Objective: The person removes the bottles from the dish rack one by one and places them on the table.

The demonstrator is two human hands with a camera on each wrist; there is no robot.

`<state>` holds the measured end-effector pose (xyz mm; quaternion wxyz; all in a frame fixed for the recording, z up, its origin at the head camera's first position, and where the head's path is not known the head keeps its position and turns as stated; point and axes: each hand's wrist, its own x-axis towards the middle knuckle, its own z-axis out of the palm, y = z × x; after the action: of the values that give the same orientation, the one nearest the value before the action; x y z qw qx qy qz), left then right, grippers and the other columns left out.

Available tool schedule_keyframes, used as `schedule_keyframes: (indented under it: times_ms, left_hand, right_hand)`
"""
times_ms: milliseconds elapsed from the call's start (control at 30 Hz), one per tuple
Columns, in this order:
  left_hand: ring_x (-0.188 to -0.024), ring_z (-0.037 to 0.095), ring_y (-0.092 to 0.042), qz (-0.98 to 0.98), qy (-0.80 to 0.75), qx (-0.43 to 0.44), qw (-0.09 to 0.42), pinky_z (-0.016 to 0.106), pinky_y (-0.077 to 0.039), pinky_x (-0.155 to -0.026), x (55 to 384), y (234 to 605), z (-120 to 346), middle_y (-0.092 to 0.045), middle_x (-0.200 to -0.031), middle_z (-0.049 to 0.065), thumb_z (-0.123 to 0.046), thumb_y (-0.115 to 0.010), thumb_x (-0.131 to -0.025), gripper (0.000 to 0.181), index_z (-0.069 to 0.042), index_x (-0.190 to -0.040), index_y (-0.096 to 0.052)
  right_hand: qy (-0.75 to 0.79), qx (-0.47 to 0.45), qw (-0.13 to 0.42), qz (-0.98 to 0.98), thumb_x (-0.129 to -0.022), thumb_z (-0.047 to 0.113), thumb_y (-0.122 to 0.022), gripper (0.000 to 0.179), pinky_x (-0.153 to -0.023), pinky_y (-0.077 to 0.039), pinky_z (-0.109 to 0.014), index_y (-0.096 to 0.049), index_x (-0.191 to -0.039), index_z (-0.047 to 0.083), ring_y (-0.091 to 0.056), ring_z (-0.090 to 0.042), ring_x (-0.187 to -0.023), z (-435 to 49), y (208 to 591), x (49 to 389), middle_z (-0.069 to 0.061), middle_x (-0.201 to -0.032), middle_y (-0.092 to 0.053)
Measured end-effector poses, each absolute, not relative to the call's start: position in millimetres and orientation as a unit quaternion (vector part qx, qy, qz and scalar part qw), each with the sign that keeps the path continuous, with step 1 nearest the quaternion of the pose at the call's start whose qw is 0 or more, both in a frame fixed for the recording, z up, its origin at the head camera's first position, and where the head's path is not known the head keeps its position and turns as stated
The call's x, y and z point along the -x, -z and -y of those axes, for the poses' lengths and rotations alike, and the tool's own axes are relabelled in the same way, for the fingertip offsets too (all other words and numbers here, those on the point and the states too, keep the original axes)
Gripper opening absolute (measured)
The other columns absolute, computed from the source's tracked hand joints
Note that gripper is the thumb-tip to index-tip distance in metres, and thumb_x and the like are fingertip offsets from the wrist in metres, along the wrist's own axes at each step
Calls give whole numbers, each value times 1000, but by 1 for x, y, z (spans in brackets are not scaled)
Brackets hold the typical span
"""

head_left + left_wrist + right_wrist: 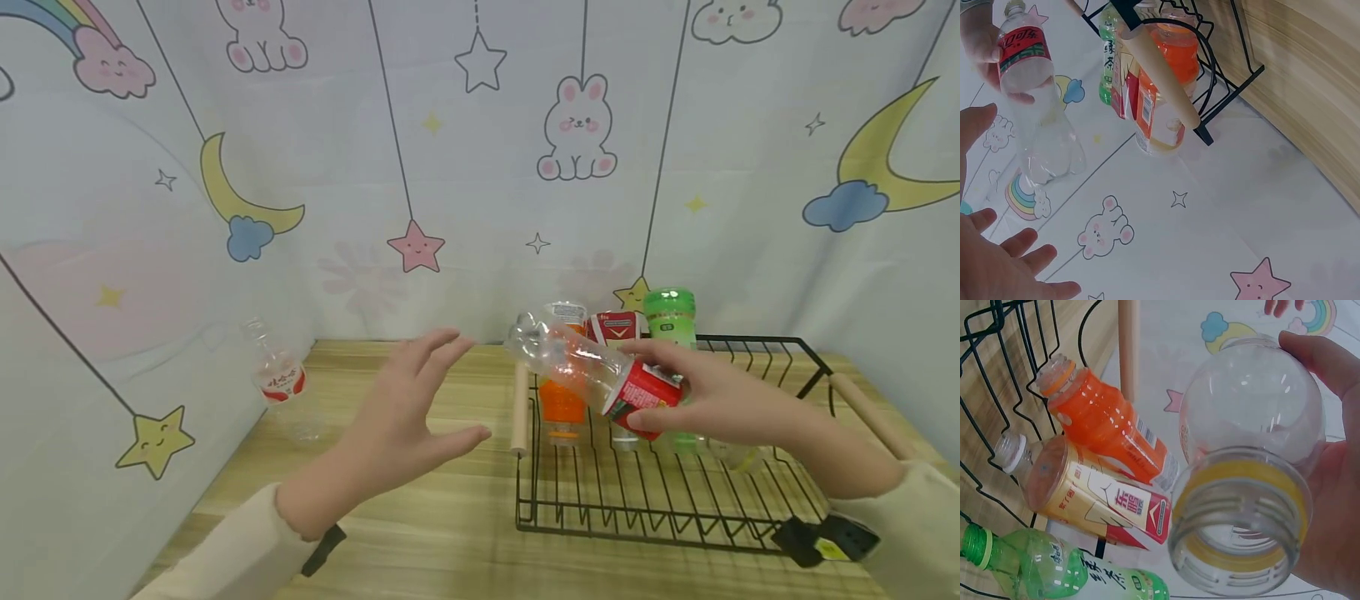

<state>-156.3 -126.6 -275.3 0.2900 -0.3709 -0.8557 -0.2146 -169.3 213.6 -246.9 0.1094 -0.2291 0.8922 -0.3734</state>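
My right hand (720, 396) grips a clear plastic bottle (577, 358) around its red label, over the wire rack. The bottle is tilted, its base pointing up and left; in the right wrist view its uncapped mouth with a yellow ring (1241, 540) faces the camera. My left hand (397, 408) is left of the bottle's base, apart from it, fingers spread and holding nothing. In the rack, behind the held bottle, lean an orange bottle (1100, 415), a red-and-yellow labelled bottle (1110, 494) and a green bottle (671, 312).
The black wire rack (652, 537) with wooden handles (521, 408) sits on the right of the wooden table (442, 508). Another clear bottle with a red-and-white label (283, 383) stands at the table's left, near the printed curtain (480, 175).
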Motion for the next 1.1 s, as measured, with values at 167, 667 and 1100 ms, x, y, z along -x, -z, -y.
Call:
schedule_keyframes:
  times_ms: [167, 667, 1100]
  left_hand:
    - [-125, 30, -47, 858, 188, 383, 285, 63, -25, -108, 152, 273, 119, -47, -137, 12, -36, -86, -68, 84, -9, -136, -45]
    - [-134, 33, -38, 835, 132, 436, 309, 68, -23, -107, 148, 277, 99, -45, -139, 13, -37, -84, -70, 76, -13, -134, -50]
    - [-137, 29, -35, 837, 109, 455, 283, 65, -18, -111, 146, 284, 86, -45, -142, 10, -40, -81, -74, 72, -16, -134, -50]
  right_hand:
    - [363, 237, 120, -893, -82, 33, -76, 76, -66, -56, -32, -36, -144, 16, -61, -22, -81, -206, 246, 167, -18, -134, -47]
    - [344, 259, 130, -893, -80, 38, -77, 71, -68, -55, -32, -44, -139, 18, -56, -23, -91, -190, 250, 163, -12, -127, -52]
    - [364, 280, 176, -871, -82, 34, -75, 64, -73, -55, -34, -47, -137, 16, -54, -27, -99, -180, 253, 161, -9, -124, -53]
